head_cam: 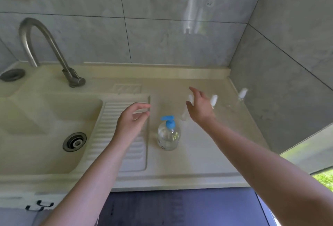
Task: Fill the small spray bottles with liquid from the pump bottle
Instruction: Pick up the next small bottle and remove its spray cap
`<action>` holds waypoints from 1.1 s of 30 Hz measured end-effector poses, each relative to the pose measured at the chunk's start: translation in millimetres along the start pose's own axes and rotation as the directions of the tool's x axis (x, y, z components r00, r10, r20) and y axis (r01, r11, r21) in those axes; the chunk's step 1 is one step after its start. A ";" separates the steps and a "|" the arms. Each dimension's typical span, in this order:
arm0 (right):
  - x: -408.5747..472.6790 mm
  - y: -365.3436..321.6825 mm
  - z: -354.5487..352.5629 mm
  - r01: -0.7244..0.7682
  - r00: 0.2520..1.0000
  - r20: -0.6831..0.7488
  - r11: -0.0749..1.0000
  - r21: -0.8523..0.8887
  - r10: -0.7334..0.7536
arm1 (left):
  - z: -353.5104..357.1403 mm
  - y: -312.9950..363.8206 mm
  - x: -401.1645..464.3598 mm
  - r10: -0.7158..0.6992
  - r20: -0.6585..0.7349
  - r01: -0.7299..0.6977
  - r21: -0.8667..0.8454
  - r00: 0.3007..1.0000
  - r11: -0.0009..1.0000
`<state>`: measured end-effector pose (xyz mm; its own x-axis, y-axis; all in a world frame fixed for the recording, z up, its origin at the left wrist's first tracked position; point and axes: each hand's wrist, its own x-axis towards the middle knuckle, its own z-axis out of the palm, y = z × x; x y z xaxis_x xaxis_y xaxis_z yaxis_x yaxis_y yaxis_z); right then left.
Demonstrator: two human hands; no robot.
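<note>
Two hands are out over the counter (180,164), and I will go from the left side to the right. Far left is the sink (36,117) with its bent tap (43,45), and next to the sink is the bumpy draining part (115,135). My left hand (132,121) hangs above that bumpy part. Its fingers are loosely curled and the thumb is near the fingertips, but nothing is between them. It holds nothing.

Next comes the pump bottle (169,134). It stands straight up on the counter, clear, with a blue pump (169,121) on top. The spout points to the left, toward my left hand. This bottle is just beside my left hand, so I think that hand is the one to take it.

Then comes my right hand (200,107). It reaches forward, past the pump bottle, with the fingers spread wide and gripping nothing. The small spray bottles stand up tall, back toward the wall. The picture is blurry there. The first spray bottle (185,110) is right at my thumb side, partly hidden by the hand. I cannot tell if I touch it. The second spray bottle (214,100) shows just past my fingers on the other side. The third spray bottle (242,94) stands farther right, near the side wall (288,90), apart from my hand.

So the little bottles lie ahead of my right hand and to its right, and that hand is much nearer to them. I think I am about to grab the first one. No bottle looks opened yet, so the filling has not begun.
</note>
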<state>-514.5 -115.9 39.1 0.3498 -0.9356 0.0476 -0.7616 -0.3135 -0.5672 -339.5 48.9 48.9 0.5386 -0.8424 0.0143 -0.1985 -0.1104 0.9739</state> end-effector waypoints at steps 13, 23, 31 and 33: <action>13.4 9.2 29.3 0.045 0.998 -0.041 0.999 -0.022 -0.046 | -2.0 -21.3 18.2 -0.061 0.058 0.064 -0.055 0.996 0.996; 2.1 -34.3 -3.2 0.256 0.926 -0.335 0.941 0.223 -0.172 | 0.7 -10.1 17.8 -0.058 0.026 0.060 -0.109 0.998 0.992; -49.6 -81.2 -22.2 0.227 0.974 -0.187 0.648 0.727 -0.131 | -1.3 9.0 3.2 0.183 0.032 -0.183 0.011 0.983 0.983; -65.3 -85.5 -19.5 0.157 0.986 -0.086 0.612 0.775 -0.144 | -0.5 11.1 -5.5 0.224 0.089 -0.230 0.063 0.971 0.971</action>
<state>-482.9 -31.1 100.6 0.4081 -0.8909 0.1992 0.0120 -0.2129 -0.9770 -344.3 52.5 59.7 0.4056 -0.8892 0.2119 -0.3680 0.0534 0.9283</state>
